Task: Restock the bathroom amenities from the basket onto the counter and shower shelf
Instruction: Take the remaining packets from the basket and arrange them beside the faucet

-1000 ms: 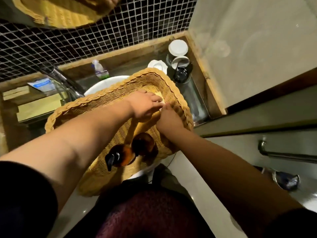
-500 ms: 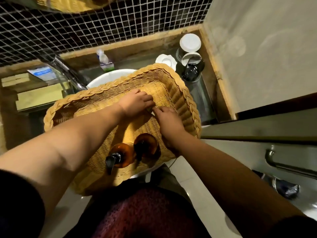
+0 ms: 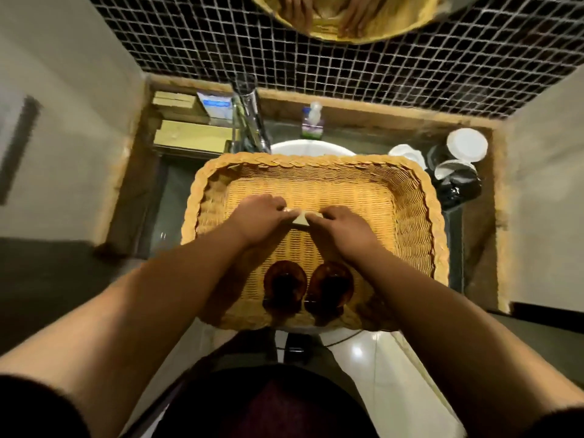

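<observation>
Pinching a small pale packet (image 3: 300, 219) between both hands, we hold it just above the floor of the wicker basket (image 3: 420, 197), near its middle. Our left hand (image 3: 259, 220) grips the packet's 9 o'clock end and our right hand (image 3: 343, 227) its 3 o'clock end, fingertips closed together on it; what the packet contains we cannot tell.

The main risk, as we judge it, is the basket itself: it sits across the white sink (image 3: 311, 146) with nothing pinning it, so leaning a forearm on the rim at 6 o'clock could tip it toward us. Two amber pump bottles (image 3: 286, 286) lie side by side at 6 o'clock inside the basket, directly under our wrists; pulling back low could knock them or set them rolling. The packet is small and held only by fingertips, so a loose pinch could drop it into the weave or the sink. At 2 o'clock, cups (image 3: 467, 144) crowd the counter (image 3: 471, 248), leaving little room to set things down without toppling one.

A small clear bottle (image 3: 313, 121) at 12 o'clock carries a purple and green label, and a blue-and-white packet (image 3: 216, 105) sits at 11 o'clock; no writing on either is legible.
</observation>
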Available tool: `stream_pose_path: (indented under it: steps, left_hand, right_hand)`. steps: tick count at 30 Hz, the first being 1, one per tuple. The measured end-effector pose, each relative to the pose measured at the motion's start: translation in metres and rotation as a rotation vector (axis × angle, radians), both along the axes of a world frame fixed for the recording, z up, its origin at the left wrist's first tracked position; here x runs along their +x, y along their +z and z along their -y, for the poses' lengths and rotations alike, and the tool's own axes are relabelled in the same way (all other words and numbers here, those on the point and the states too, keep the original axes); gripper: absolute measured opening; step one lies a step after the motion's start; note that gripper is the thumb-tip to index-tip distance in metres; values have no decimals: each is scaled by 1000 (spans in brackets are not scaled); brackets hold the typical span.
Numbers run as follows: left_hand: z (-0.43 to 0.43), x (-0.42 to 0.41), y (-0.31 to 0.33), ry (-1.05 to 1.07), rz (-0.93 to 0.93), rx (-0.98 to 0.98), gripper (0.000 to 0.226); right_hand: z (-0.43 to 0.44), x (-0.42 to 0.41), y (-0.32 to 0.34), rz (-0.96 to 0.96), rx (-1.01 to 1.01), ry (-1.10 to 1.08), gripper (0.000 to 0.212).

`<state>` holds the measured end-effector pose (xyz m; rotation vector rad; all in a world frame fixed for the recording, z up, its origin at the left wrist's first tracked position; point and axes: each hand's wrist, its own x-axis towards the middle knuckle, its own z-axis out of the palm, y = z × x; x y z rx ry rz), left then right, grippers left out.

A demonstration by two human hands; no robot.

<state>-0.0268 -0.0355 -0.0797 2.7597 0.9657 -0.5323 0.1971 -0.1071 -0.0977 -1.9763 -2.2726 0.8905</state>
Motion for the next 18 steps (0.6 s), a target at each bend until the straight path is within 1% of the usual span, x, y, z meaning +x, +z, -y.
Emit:
stream_pose_path:
  steps: [1, 2, 4, 5, 7, 8, 9, 11, 14, 18]
  left_hand:
    - [4, -2, 0, 24, -17, 0, 65]
    - [6, -3, 0, 42, -32, 1, 66]
    - [11, -3, 1, 67, -45, -5, 65]
    - [13, -3, 0, 76, -47, -1, 64]
    - [18, -3, 1, 108, -48, 0, 63]
    - [19, -4, 2, 120, -47, 5, 61]
    - [19, -5, 4, 121, -44, 17, 58]
    - [16, -4, 13, 134, -60, 27, 54]
    - [4, -5, 43, 160, -79, 67, 62]
    - [-22, -21, 98, 88, -45, 221, 66]
  right_hand:
    - [1, 0, -3, -23, 30, 26, 32]
    - [3, 2, -4, -6, 64, 76, 30]
    - [5, 3, 0, 25, 77, 72, 29]
    - [5, 3, 1, 55, 77, 67, 40]
    - [6, 0, 3, 221, 73, 195, 75]
    - [4, -2, 6, 293, 72, 244, 82]
    - [1, -4, 12, 321, 64, 258, 82]
    - [-8, -5, 25, 308, 70, 263, 75]
    - [-27, -4, 57, 364, 125, 330, 69]
    - [-57, -4, 108, 399, 263, 346, 74]
